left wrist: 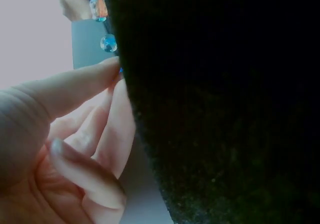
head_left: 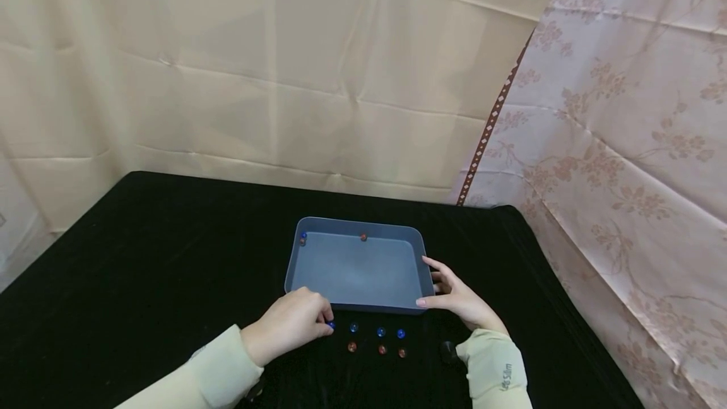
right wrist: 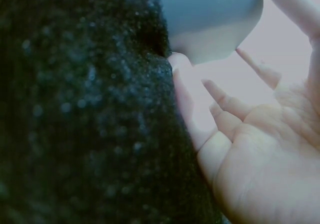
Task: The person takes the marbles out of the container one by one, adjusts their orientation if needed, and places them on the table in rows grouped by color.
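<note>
My left hand (head_left: 292, 324) is at the front left of a shallow blue-grey tray (head_left: 372, 305), thumb and finger pinching a blue marble (head_left: 331, 325) low over the black cloth. Only a blue speck of that marble shows between the fingertips in the left wrist view. Beside the tray's front right corner, my right hand (head_left: 457, 298) has its fingers spread, thumb at the front rim and a finger at the right side. The right wrist view shows its fingertips against the tray wall (right wrist: 215, 29). Inside the tray are a blue marble (head_left: 303, 235) and two reddish-brown marbles (head_left: 363, 237).
Several blue marbles (head_left: 381, 332) form a row on the black cloth in front of the tray. A row of reddish-brown marbles (head_left: 382, 349) lies nearer me. Black cloth covers the table (head_left: 170, 257); a cream curtain (head_left: 227, 81) and a floral curtain (head_left: 636, 144) hang behind and to the right.
</note>
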A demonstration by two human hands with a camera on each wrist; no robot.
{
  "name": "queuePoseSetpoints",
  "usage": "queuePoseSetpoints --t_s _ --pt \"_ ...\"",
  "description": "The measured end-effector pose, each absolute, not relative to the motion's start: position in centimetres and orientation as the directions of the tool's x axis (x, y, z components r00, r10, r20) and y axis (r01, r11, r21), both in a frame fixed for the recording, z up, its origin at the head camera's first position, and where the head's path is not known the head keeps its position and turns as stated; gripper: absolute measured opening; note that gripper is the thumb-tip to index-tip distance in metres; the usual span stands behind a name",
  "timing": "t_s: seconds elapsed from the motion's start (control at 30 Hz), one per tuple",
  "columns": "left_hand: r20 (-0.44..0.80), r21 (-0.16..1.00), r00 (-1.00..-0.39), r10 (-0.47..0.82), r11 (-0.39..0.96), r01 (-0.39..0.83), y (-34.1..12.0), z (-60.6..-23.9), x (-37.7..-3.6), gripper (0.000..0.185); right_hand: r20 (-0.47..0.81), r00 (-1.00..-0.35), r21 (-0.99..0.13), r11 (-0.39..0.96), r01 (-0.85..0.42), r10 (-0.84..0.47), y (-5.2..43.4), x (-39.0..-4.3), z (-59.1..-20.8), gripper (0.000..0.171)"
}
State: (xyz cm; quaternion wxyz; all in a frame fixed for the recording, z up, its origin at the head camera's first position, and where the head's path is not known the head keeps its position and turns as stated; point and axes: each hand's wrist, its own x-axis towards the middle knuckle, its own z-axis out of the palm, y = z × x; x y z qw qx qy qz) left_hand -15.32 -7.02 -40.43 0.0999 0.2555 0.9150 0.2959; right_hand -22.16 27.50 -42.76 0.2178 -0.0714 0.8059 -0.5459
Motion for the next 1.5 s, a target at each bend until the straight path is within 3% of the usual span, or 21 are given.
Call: queuePoseSetpoints --t_s 0.63,1.17,1.5 --pt "-0.008 0.521 -0.866 0.499 0.741 0.423 -6.7 -40.5 -15.1 0.007 -0.273 -0.899 -0.908 0.4 0.124 -0.342 27.5 -22.2 -42.9 0.085" --pt "-0.015 0.603 -0.87 0.493 0.699 0.385 -7.7 -40.0 -15.2 0.01 -0.277 -0.9 -0.908 0.398 0.13 -0.336 27.4 -22.2 -42.9 0.084" --pt "0.007 0.583 -0.894 0.448 0.725 0.367 -8.0 -38.1 -15.9 0.019 -0.277 -0.898 -0.912 0.387 0.134 -0.342 27.4 -22.3 -43.0 0.085"
